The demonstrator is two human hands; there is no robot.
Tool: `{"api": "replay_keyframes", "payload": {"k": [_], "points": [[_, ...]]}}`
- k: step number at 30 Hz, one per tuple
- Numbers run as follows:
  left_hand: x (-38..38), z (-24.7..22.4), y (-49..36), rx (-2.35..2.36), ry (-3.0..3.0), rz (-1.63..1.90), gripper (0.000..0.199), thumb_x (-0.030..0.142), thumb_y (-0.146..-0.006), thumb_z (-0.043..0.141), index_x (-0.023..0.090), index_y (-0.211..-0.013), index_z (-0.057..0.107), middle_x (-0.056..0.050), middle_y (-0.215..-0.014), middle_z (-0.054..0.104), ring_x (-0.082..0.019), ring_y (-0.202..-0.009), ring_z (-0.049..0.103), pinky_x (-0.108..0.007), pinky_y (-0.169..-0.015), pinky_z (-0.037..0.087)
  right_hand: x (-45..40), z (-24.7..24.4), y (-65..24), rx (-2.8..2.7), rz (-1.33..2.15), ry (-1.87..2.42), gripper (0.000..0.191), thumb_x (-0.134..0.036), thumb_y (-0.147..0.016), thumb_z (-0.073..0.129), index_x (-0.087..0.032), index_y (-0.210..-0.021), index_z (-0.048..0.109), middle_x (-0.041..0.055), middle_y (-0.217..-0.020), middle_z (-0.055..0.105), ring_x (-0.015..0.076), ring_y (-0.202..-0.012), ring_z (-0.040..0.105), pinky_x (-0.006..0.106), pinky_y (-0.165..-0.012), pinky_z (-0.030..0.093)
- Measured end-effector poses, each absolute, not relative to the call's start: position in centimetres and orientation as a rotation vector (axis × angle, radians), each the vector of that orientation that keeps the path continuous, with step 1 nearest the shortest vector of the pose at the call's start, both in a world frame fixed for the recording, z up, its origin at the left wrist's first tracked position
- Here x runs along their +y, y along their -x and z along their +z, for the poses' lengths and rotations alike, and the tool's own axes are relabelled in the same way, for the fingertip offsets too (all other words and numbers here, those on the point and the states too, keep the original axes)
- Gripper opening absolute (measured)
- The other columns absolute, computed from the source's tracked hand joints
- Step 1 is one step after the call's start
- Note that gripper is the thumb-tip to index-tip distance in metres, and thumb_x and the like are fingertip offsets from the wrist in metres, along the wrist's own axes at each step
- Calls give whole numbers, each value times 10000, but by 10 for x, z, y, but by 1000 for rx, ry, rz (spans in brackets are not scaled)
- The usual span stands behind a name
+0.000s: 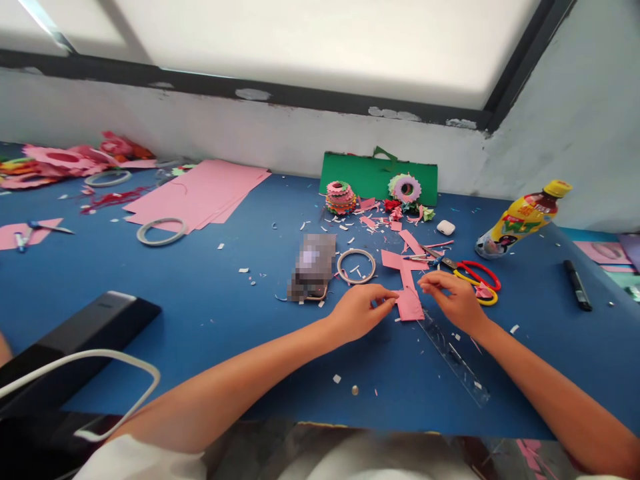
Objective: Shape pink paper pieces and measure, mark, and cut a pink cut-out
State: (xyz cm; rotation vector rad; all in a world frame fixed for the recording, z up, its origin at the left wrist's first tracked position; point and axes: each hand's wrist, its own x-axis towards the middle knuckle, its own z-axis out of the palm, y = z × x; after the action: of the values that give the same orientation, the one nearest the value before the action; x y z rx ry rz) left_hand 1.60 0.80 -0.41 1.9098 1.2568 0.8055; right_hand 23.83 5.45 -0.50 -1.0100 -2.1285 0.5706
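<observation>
My left hand (360,310) has thumb and fingers pinched together at the left edge of a small folded pink paper piece (410,305). On the paper's other side my right hand (454,300) is closed in a pinch; anything between its fingertips is too small to make out. More pink paper strips (393,259) lie just beyond the fingers. Scissors with red and yellow handles (463,270) rest behind my right hand. A clear ruler (453,357) lies under and in front of it, with a thin dark pen-like thing (463,360) on top.
A tape roll (356,267) and a blurred phone-like object (313,267) lie left of the paper. Behind are paper rosettes (341,198) and a green board (357,175). A drink bottle (525,220) and black marker (577,287) stand right; pink sheets (200,193) and a black device (107,327) lie left.
</observation>
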Motion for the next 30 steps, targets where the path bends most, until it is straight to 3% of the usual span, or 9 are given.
{"api": "replay_keyframes", "payload": {"k": [4,8,10,14,19,25,27,30], "points": [[9,-4,-13,1287,-2107,787,270,279,-868,470,193,-1011,682,-39,-932,693,-161,-803,617,-241,-681,466,69,-10,-251,-2138,530,1094,194,-296,-917,428,-197,-828,570,23,-744,599,150,-685,566,280,-665,440],[10,-5,-11,1323,-2219,773,252,262,-872,465,200,-994,677,-36,-953,692,-181,-892,620,-270,-746,471,80,-11,-261,-2097,474,1189,338,-338,-936,359,-198,-661,497,4,-643,532,143,-618,514,282,-623,398],[12,-6,-10,1337,-2239,765,245,259,-876,461,202,-985,673,-34,-964,691,-182,-903,622,-278,-760,474,87,-11,-266,-2058,467,1195,335,-364,-910,423,-196,-637,520,1,-637,538,142,-609,514,279,-611,397],[15,-7,-7,1368,-2269,759,239,260,-881,453,206,-976,666,-30,-969,689,-184,-929,619,-293,-799,476,101,-13,-278,-1956,475,1143,185,-366,-799,609,-193,-744,651,31,-804,644,169,-757,596,284,-693,445],[18,-9,-7,1411,-2338,713,252,290,-890,437,213,-998,651,-38,-1018,671,-194,-973,595,-320,-857,460,105,-12,-288,-1864,432,1217,258,-409,-700,698,-181,-625,601,25,-722,641,163,-670,593,280,-638,455],[24,-6,-31,1528,-2415,489,487,492,-764,592,162,-1122,583,-119,-1086,608,-284,-1029,543,-385,-877,429,100,-4,-287,-2212,286,1241,257,-372,-858,526,-193,-705,627,38,-781,652,177,-744,604,299,-716,447],[27,-5,-39,1556,-2371,427,503,485,-709,653,155,-1084,592,-129,-1072,602,-298,-1024,541,-388,-882,415,98,-4,-284,-2254,181,1223,168,-327,-855,532,-197,-851,637,67,-946,646,210,-879,601,331,-788,446],[31,-5,-44,1580,-2228,389,517,432,-657,706,162,-1076,570,-120,-1024,625,-294,-972,573,-358,-809,436,91,-7,-274,-2269,163,1179,300,-292,-848,541,-195,-1131,549,103,-1162,577,231,-1012,564,364,-855,435]]}}
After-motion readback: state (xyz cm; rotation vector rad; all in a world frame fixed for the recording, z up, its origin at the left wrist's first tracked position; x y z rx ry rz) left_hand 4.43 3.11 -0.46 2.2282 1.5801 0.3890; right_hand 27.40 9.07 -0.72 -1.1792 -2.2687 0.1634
